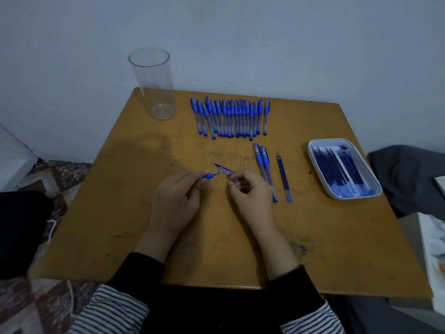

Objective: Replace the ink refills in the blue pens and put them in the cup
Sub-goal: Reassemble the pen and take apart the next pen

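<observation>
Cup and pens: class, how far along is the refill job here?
Done: nothing yet; the cup stands empty. In hand: the left hand holds a pen's tip piece, the right hand its barrel. Left: the row of pens, two pens and a loose refill near the tray.

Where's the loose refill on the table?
Head view, right of centre: the loose refill lies between two capped pens and the white tray.

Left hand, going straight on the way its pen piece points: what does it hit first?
Most likely the clear pen barrel pinched by the right hand: the left hand holds a blue grip section whose tip aims up-right at it, nearly touching. Height cannot be judged from one view.
</observation>
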